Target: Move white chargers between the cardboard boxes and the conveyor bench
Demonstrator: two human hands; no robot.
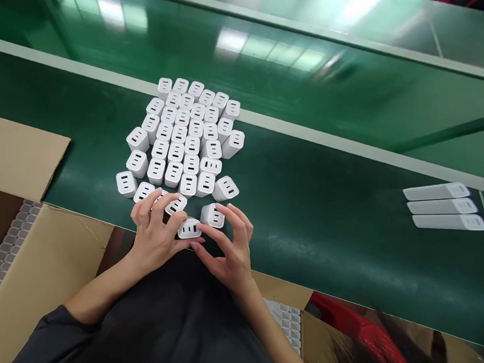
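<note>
A white multi-port charger (pixel 189 228) is at the table's near edge, its face with dark port slots turned up. Both hands are closed around it: my left hand (pixel 156 229) holds its left side, and my right hand (pixel 230 248) pinches it from the right with thumb and forefinger. Just beyond my right fingers stands another charger (pixel 212 215), partly covered by them. Over the nearest row, my left fingers hide part of a charger (pixel 175 204). Many similar chargers (pixel 176 152) stand close together beyond my hands, ports up.
The green work surface (pixel 319 215) has a pale rail (pixel 326 145) along its far side. Three white pieces (pixel 443 207) lie side by side at the right. Open cardboard boxes (pixel 59 244) with rows of white units are at the left and below the edge. Something red (pixel 360 328) is at lower right.
</note>
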